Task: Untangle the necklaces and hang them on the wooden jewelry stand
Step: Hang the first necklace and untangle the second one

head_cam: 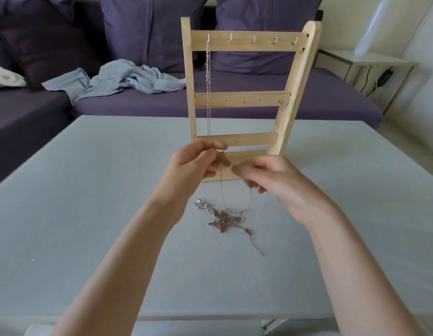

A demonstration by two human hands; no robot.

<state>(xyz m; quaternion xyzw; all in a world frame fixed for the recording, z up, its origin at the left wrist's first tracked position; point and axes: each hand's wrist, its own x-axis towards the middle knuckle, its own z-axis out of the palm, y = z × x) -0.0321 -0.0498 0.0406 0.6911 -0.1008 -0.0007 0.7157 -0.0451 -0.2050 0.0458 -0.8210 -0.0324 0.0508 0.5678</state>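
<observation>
Head view shows your left hand (198, 163) raised in front of the foot of the wooden jewelry stand (247, 100), its thumb and fingertips pinching one end of a thin silver chain (222, 190). Your right hand (271, 183), at 3 o'clock from it and just beside, has its fingers curled inward with the chain's other run dropping from beneath them; motion blur hides the exact pinch. Both runs fall to the tangled necklaces (225, 218) lying on the grey table (89, 190) at 6 o'clock from your hands. That heap mixes silver and rose-coloured links, and you cannot count the separate chains in it. One hung necklace (208, 76) dangles from the leftmost of five hooks on the top rail; your left hand covers its lower end. Two hooks show on the second rail. At 12 o'clock stands a purple sofa (234, 103) with a crumpled blue shirt (128, 78).
</observation>
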